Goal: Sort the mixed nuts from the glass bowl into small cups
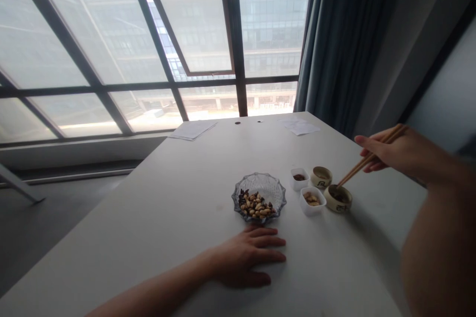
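My right hand grips a pair of wooden chopsticks, whose tips reach down into a beige ceramic cup with a dark character on its side. Dark contents show inside that cup, too dim to name. My left hand lies flat on the table, fingers spread, just in front of a clear scalloped glass bowl. In the bowl are nuts mixed with dark seeds. Between bowl and cups stand a white plastic box with brown pieces and another with small dark reddish bits.
A second beige cup stands behind the first. Papers lie at the white table's far left corner, and more papers at the far right. Beyond are windows and a dark curtain.
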### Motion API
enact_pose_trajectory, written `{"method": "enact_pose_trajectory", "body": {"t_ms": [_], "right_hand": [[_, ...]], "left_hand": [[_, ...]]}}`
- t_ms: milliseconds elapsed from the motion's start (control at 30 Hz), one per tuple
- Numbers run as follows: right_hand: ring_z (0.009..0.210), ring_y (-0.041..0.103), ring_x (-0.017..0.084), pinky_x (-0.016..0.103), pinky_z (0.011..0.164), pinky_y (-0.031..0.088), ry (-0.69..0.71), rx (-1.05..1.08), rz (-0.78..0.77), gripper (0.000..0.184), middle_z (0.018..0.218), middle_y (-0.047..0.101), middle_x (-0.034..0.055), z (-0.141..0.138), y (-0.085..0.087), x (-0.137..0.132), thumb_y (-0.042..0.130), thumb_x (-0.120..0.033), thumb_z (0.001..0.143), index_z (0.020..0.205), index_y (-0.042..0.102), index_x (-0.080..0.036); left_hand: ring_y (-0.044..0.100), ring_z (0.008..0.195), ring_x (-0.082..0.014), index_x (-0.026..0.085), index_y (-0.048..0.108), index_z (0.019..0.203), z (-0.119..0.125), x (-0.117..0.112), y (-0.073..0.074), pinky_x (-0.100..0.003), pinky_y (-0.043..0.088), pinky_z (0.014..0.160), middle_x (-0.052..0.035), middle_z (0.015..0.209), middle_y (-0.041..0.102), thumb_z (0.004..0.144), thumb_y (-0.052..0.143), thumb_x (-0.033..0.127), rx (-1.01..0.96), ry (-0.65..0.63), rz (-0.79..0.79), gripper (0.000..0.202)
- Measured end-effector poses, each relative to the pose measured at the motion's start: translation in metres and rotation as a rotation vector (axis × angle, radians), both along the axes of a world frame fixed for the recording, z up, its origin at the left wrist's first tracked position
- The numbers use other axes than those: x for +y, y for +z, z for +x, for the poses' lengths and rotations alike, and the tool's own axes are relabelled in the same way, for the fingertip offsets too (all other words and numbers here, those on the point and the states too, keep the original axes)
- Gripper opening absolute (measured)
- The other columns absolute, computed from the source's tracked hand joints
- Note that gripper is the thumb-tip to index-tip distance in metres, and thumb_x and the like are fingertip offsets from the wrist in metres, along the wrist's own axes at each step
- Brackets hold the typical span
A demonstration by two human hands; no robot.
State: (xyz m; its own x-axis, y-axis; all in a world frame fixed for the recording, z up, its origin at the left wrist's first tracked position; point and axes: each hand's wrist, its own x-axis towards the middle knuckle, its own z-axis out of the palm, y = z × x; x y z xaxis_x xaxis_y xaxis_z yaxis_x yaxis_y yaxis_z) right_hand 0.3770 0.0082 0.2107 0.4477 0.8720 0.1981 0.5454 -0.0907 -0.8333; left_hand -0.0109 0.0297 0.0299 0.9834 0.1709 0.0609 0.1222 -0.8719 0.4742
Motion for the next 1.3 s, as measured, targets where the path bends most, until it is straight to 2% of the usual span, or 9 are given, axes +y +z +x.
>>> {"method": "enact_pose_trajectory", "body": {"t_ms": [100, 267, 367, 467, 633, 767, 867, 1067, 1300], "right_hand": [[0.05, 0.071, 0.027, 0.045, 0.053, 0.066, -0.015, 0.041, -0.025, 0.04, 0.061, 0.072, 0.011, 0.0, -0.004, 0.008, 0.08, -0.054, 0.083, 0.064, 0.069, -0.021], [0.05, 0.072, 0.027, 0.039, 0.049, 0.064, 0.006, 0.022, 0.029, 0.04, 0.061, 0.073, 0.0104, 0.0, -0.005, 0.01, 0.079, -0.057, 0.083, 0.068, 0.071, -0.021], [0.055, 0.075, 0.026, 0.034, 0.049, 0.064, 0.122, 0.015, 0.103, 0.046, 0.07, 0.076, 0.0118, -0.014, 0.0, 0.009, 0.078, -0.064, 0.081, 0.073, 0.073, -0.019], [0.058, 0.076, 0.024, 0.029, 0.049, 0.064, 0.319, 0.028, 0.131, 0.051, 0.072, 0.077, 0.0114, -0.045, -0.003, 0.015, 0.077, -0.068, 0.079, 0.077, 0.074, -0.017], [0.058, 0.076, 0.024, 0.027, 0.05, 0.062, 0.576, 0.124, 0.072, 0.052, 0.063, 0.074, 0.0077, -0.1, -0.032, 0.038, 0.073, -0.067, 0.083, 0.074, 0.071, -0.017], [0.059, 0.076, 0.024, 0.028, 0.052, 0.061, 0.704, 0.117, -0.021, 0.051, 0.063, 0.073, 0.007, -0.122, -0.057, 0.054, 0.072, -0.066, 0.084, 0.071, 0.069, -0.017], [0.059, 0.076, 0.024, 0.027, 0.051, 0.059, 0.735, 0.1, -0.047, 0.05, 0.059, 0.072, 0.0061, -0.129, -0.066, 0.06, 0.073, -0.064, 0.084, 0.069, 0.067, -0.017], [0.06, 0.076, 0.024, 0.028, 0.054, 0.061, 0.739, 0.145, -0.053, 0.05, 0.061, 0.073, 0.0064, -0.135, -0.072, 0.062, 0.074, -0.064, 0.082, 0.07, 0.067, -0.016], [0.058, 0.077, 0.025, 0.026, 0.051, 0.061, 0.663, 0.151, -0.033, 0.054, 0.062, 0.074, 0.0092, -0.136, -0.074, 0.063, 0.074, -0.065, 0.082, 0.068, 0.07, -0.013]], "left_hand": [[0.039, 0.15, -0.0358, 0.03, 0.052, 0.151, 0.0, 0.0, 0.001, -0.051, 0.032, 0.123, -0.0061, 0.16, 0.047, 0.096, 0.064, 0.047, 0.001, -0.002, -0.005, 0.058], [0.039, 0.149, -0.036, 0.031, 0.052, 0.151, -0.001, 0.0, 0.0, -0.05, 0.032, 0.123, -0.0068, 0.159, 0.048, 0.095, 0.066, 0.046, -0.017, -0.004, -0.01, 0.059], [0.039, 0.149, -0.0356, 0.03, 0.052, 0.151, -0.001, 0.0, -0.001, -0.05, 0.031, 0.123, -0.0066, 0.16, 0.048, 0.095, 0.066, 0.046, -0.018, -0.007, -0.002, 0.06], [0.04, 0.149, -0.0354, 0.03, 0.052, 0.151, 0.0, 0.0, -0.001, -0.05, 0.032, 0.123, -0.0062, 0.16, 0.048, 0.096, 0.065, 0.047, -0.018, -0.009, 0.003, 0.059], [0.041, 0.148, -0.0359, 0.03, 0.052, 0.15, 0.0, 0.0, -0.002, -0.05, 0.033, 0.122, -0.0074, 0.159, 0.049, 0.096, 0.065, 0.048, -0.032, -0.016, 0.016, 0.059], [0.041, 0.148, -0.0357, 0.03, 0.052, 0.151, 0.0, -0.001, -0.001, -0.05, 0.033, 0.122, -0.0074, 0.158, 0.049, 0.097, 0.063, 0.049, -0.037, -0.013, 0.014, 0.058], [0.041, 0.148, -0.0358, 0.03, 0.053, 0.15, 0.0, -0.002, 0.0, -0.05, 0.034, 0.122, -0.007, 0.158, 0.049, 0.097, 0.062, 0.05, -0.046, -0.009, 0.01, 0.057], [0.04, 0.149, -0.0344, 0.029, 0.052, 0.15, -0.002, -0.001, -0.002, -0.049, 0.031, 0.123, -0.0058, 0.16, 0.048, 0.099, 0.059, 0.054, -0.047, -0.013, 0.018, 0.057], [0.041, 0.149, -0.0344, 0.03, 0.052, 0.15, -0.002, 0.0, -0.004, -0.048, 0.031, 0.123, -0.0059, 0.159, 0.049, 0.098, 0.06, 0.056, -0.066, -0.016, 0.023, 0.058]]}}
